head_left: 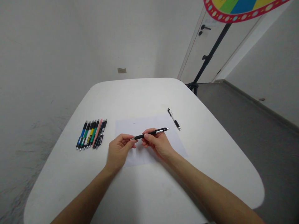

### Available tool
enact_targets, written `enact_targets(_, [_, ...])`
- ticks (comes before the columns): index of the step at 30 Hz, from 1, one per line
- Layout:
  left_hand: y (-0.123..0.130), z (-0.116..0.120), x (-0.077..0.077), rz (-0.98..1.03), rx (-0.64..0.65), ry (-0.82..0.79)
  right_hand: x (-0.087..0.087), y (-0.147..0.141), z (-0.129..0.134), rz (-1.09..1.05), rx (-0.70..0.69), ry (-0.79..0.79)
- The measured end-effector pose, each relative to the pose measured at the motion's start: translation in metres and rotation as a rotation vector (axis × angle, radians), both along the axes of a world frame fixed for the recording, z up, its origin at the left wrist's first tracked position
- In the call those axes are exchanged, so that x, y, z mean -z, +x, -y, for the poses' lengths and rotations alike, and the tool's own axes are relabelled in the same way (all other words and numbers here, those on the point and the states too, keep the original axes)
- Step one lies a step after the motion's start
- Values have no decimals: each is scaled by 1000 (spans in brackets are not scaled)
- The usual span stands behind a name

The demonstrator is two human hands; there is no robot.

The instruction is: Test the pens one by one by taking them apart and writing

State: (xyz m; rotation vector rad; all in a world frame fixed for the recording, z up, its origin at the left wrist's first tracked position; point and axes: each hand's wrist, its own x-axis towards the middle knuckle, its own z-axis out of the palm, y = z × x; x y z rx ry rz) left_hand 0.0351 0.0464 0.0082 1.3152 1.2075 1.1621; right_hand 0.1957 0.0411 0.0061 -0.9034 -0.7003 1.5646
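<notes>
Between my two hands a black pen (153, 133) is held nearly level above a sheet of white paper (137, 160). My left hand (119, 151) pinches its left tip between thumb and fingers. Around the middle of the barrel, my right hand (160, 143) is closed with the thumb on top, and the silver end sticks out to the right. The paper lies flat on the table and bears a tiny dark mark near its top. Both hands cover part of the sheet.
A row of several coloured pens (91, 134) lies at the left of the white table (140, 96). One white and black pen (174, 119) rests beyond the paper's right side. Behind the table stand a colourful wheel (243, 9) on a black stand (210, 56) and a door (217, 40).
</notes>
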Motion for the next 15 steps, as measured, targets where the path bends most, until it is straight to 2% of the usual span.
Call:
enact_targets(4, [-4,1,1,-176,50,74,1,1,0,-7,6,15])
enact_targets(7, [-6,1,3,-196,78,113,1,1,0,-10,6,4])
enact_targets(11, [-7,0,7,-138,17,137,1,1,-1,-21,21,-7])
enact_targets(15, [-7,0,7,-226,-15,191,2,1,0,-22,22,-10])
